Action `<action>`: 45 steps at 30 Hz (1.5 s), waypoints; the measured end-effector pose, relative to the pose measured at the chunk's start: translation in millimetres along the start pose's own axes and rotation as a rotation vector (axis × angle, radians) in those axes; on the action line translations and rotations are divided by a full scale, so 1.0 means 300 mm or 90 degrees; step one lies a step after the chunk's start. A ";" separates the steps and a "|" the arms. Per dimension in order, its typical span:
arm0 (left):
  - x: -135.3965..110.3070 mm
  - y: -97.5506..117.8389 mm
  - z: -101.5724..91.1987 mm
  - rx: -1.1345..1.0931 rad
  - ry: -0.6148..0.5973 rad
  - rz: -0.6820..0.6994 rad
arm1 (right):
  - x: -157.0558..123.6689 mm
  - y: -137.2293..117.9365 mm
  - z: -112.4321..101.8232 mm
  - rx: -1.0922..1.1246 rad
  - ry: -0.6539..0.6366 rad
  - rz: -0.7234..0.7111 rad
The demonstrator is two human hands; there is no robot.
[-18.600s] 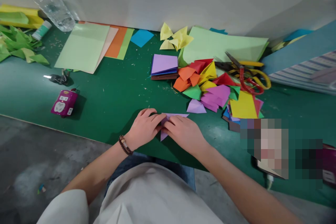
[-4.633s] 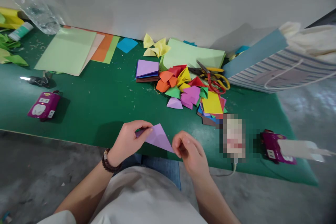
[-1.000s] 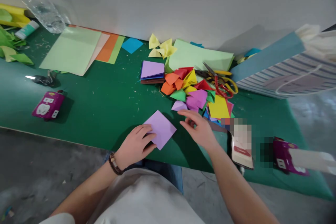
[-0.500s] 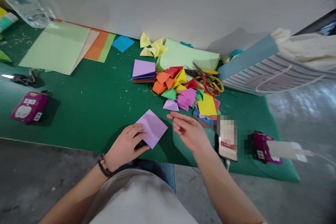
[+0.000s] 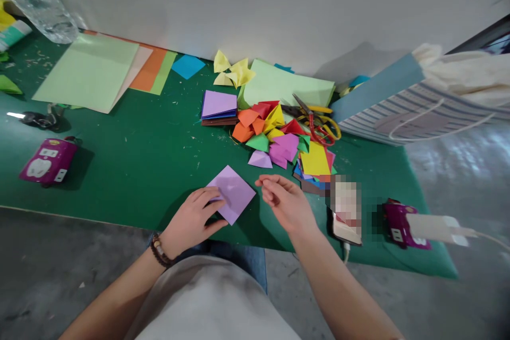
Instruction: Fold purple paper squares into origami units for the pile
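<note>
A lilac paper square (image 5: 233, 194) lies flat on the green mat as a diamond, with faint creases across it. My left hand (image 5: 191, 218) rests on its lower left edge, with the fingertips pressing on the paper. My right hand (image 5: 285, 204) hovers just to the right of the square, fingers loosely apart and holding nothing. It is close to a heap of folded coloured paper pieces (image 5: 271, 138), with a lilac folded piece (image 5: 260, 159) nearest.
Red-and-yellow-handled scissors (image 5: 314, 122) lie beyond the heap, and a stack of paper squares (image 5: 219, 108) stands to its left. Large paper sheets (image 5: 87, 71) lie at the back left, a striped paper bag (image 5: 398, 111) at the right. A phone (image 5: 345, 212) partly blurred and magenta power sockets (image 5: 50, 161) sit on the mat.
The lilac paper has gone from a triangle held up in the air to an opened flat square on the mat under my left hand. My right hand has let go and sits beside it.
</note>
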State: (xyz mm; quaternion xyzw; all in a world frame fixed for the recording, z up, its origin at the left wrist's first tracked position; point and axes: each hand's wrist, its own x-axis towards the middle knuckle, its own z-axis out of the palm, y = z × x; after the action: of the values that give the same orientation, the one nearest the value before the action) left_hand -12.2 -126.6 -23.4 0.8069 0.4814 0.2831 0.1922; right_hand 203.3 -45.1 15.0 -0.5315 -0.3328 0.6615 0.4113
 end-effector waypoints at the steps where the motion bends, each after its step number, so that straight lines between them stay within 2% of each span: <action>1: 0.000 0.000 0.000 -0.001 0.001 0.000 | -0.009 -0.002 0.006 0.009 0.004 0.000; 7: 0.002 0.003 0.002 0.010 0.002 -0.008 | -0.115 -0.036 0.060 0.070 -0.019 0.003; 14: 0.001 -0.001 0.006 0.029 0.000 0.001 | -0.203 -0.054 0.095 0.039 -0.043 -0.018; 21: -0.001 0.000 0.005 0.031 -0.001 0.001 | -0.195 -0.047 0.097 0.085 -0.015 -0.012; 29: 0.005 0.006 -0.001 0.015 0.008 -0.001 | -0.162 -0.018 0.111 0.178 0.020 0.042; 45: -0.001 -0.001 0.005 0.005 -0.009 -0.006 | -0.125 0.018 0.135 0.267 0.044 0.056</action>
State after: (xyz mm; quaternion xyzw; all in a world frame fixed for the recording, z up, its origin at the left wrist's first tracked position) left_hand -11.6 -126.7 -24.9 0.8075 0.4849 0.2744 0.1938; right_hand 166.2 -81.4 35.1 -0.4704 -0.1501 0.7151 0.4948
